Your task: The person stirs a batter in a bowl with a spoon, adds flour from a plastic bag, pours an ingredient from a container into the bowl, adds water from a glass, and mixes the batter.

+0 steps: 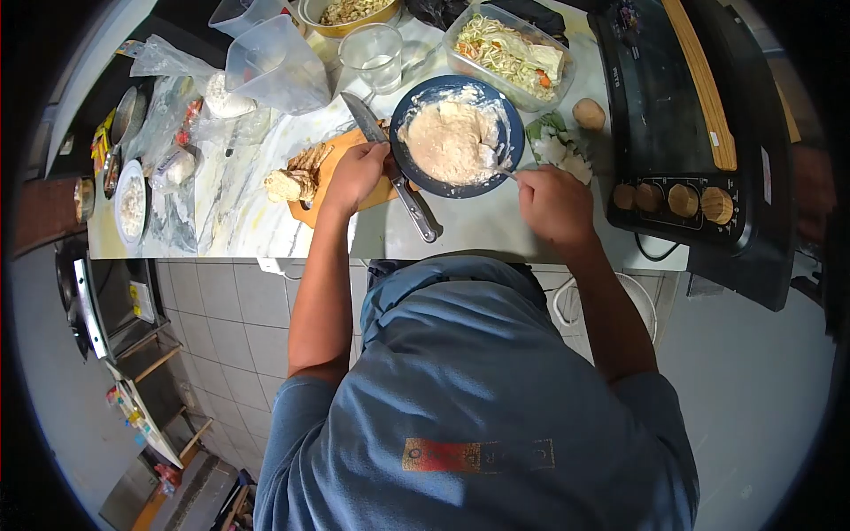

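A dark blue bowl (pixel 403 165) holds a thick, pale, lumpy batter (pixel 450 140), with smears on its inner wall. At its left rim, the fingers of my left hand (pixel 357 177) are closed on the edge. My right hand (pixel 556 208) grips the thin handle of a metal spoon (pixel 506 171), whose head is sunk in the batter. Beneath my left hand lies a large knife (pixel 412 208), slanting across a wooden cutting board (pixel 332 159). A browned, partly sliced block of food (pixel 297 181) rests on the board's left side.
Behind the bowl stand a clear glass (pixel 372 62) and a plastic container of shredded vegetables (pixel 509 57). Green leaves (pixel 553 142) and an egg (pixel 589 113) lie to the right, beside a black oven (pixel 686 177). At left are a clear plastic jug (pixel 276 71) and a white plate (pixel 133 203).
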`<state>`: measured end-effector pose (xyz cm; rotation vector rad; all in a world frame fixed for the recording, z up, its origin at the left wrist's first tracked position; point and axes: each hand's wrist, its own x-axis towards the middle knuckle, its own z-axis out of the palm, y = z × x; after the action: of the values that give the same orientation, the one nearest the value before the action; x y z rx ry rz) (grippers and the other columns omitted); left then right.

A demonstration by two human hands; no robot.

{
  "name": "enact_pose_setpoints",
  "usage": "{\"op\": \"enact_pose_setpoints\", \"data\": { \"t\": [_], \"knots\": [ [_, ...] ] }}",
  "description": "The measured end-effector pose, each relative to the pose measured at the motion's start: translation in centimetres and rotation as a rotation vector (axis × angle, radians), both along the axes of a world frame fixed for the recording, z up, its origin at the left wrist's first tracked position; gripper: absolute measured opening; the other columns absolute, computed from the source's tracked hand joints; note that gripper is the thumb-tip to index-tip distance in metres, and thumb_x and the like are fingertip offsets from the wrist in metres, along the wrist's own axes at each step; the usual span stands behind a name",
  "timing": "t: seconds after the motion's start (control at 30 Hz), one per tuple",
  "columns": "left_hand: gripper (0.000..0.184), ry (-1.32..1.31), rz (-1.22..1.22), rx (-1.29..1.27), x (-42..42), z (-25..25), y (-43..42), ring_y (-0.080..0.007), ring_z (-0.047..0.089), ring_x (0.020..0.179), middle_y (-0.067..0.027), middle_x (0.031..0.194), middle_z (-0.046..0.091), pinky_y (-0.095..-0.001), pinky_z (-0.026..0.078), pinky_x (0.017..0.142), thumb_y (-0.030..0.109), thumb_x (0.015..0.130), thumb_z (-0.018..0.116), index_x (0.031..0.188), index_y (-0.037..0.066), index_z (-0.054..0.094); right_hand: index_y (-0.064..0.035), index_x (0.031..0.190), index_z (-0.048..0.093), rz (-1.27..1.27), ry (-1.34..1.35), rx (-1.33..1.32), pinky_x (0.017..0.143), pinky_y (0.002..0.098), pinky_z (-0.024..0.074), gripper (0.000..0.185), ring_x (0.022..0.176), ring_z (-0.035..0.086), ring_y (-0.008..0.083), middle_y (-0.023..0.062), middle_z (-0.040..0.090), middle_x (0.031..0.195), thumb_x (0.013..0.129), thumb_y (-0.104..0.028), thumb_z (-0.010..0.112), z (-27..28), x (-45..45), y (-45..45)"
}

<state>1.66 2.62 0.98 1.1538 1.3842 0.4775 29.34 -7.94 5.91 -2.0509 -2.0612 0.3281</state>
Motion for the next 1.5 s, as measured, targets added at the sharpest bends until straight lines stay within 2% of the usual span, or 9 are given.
{"op": "enact_pose_setpoints", "data": {
  "t": [0.23,0.43,0.67,0.83,1.0,1.1,1.27,1.43,1.5],
  "knots": [
    [0.042,-0.002,-0.026,0.0,-1.0,-0.1,-0.2,-0.0192,0.061,0.076,-0.0108,0.084,0.068,-0.0333,0.048,0.079,0.029,0.099,0.047,0.097,-0.008,0.067,-0.0092,0.077,0.067,-0.057,0.229,-0.132,0.073,0.0479,0.0511,0.016,0.082,0.065,0.0357,0.0143,0.068,0.082,0.084,-0.015,0.054,0.5,-1.9,3.0],
    [0.048,0.009,-0.102,0.073,-1.8,-1.6,0.6,-0.0179,0.06,0.074,-0.0117,0.08,0.069,-0.0333,0.047,0.074,0.037,0.098,0.051,0.091,-0.007,0.069,-0.0074,0.086,0.071,0.17,-0.381,-0.086,0.073,0.0445,0.0516,0.016,0.085,0.065,0.0318,0.0125,0.065,0.084,0.084,-0.008,0.054,5.8,-1.7,5.5],
    [0.046,0.034,-0.204,0.066,-0.6,-5.0,1.3,-0.0249,0.061,0.058,-0.0141,0.062,0.064,-0.0369,0.048,0.065,0.034,0.096,0.054,0.078,-0.005,0.069,-0.0044,0.078,0.065,0.302,-0.386,0.056,0.071,0.044,0.0525,0.008,0.076,0.065,0.0322,0.0139,0.063,0.078,0.078,-0.007,0.057,5.5,-2.5,3.7],
    [0.044,0.042,-0.164,0.091,-0.1,-3.8,0.9,-0.0287,0.065,0.061,-0.0186,0.063,0.065,-0.0382,0.049,0.066,0.031,0.094,0.054,0.073,-0.005,0.068,-0.005,0.082,0.064,0.099,-0.291,-0.076,0.07,0.0464,0.0526,0.008,0.075,0.065,0.0337,0.0152,0.063,0.081,0.079,-0.009,0.058,4.3,-4.0,-0.4],
    [0.046,0.013,-0.163,0.017,-0.3,-3.3,0.9,-0.0226,0.057,0.054,-0.0132,0.057,0.06,-0.0367,0.045,0.06,0.032,0.095,0.054,0.068,-0.003,0.067,-0.0041,0.084,0.065,-0.071,-0.223,-0.262,0.068,0.0463,0.0533,0.009,0.077,0.065,0.0355,0.0174,0.064,0.084,0.081,-0.009,0.057,3.1,-7.7,-1.1],
    [0.046,-0.036,-0.149,-0.013,-0.4,-4.8,1.1,-0.0188,0.052,0.052,-0.0091,0.055,0.057,-0.0348,0.042,0.057,0.033,0.096,0.055,0.068,-0.002,0.066,-0.0055,0.082,0.064,-0.082,-0.134,0.003,0.068,0.0448,0.0534,0.007,0.076,0.065,0.0329,0.0153,0.062,0.08,0.079,-0.008,0.059,2.7,-7.5,-0.4],
    [0.04,-0.125,-0.172,-0.082,-0.8,-5.9,1.6,-0.0124,0.049,0.055,-0.0052,0.063,0.058,-0.0285,0.04,0.055,0.03,0.098,0.056,0.073,0.0,0.066,-0.0075,0.078,0.06,0.11,-0.336,0.326,0.063,0.0416,0.0533,0.005,0.072,0.062,0.029,0.0108,0.056,0.071,0.074,-0.006,0.06,3.9,-4.2,2.0],
    [0.035,-0.148,-0.14,-0.105,-0.4,-4.7,1.4,-0.0077,0.045,0.054,-0.0021,0.067,0.058,-0.0242,0.036,0.051,0.026,0.099,0.056,0.075,0.001,0.064,-0.0069,0.076,0.061,0.005,-0.401,0.004,0.065,0.0436,0.0525,0.004,0.074,0.062,0.0307,0.0118,0.06,0.076,0.073,-0.004,0.061,5.2,-3.5,2.8],
    [0.035,-0.156,-0.1,-0.166,-0.3,-3.6,1.2,-0.0073,0.041,0.051,-0.0004,0.064,0.055,-0.0238,0.031,0.048,0.025,0.099,0.056,0.073,0.002,0.063,-0.0073,0.086,0.068,0.149,-0.35,-0.034,0.074,0.0459,0.0525,0.015,0.083,0.065,0.0343,0.0152,0.064,0.086,0.082,-0.007,0.054,5.8,-3.4,1.9]
  ]
}}
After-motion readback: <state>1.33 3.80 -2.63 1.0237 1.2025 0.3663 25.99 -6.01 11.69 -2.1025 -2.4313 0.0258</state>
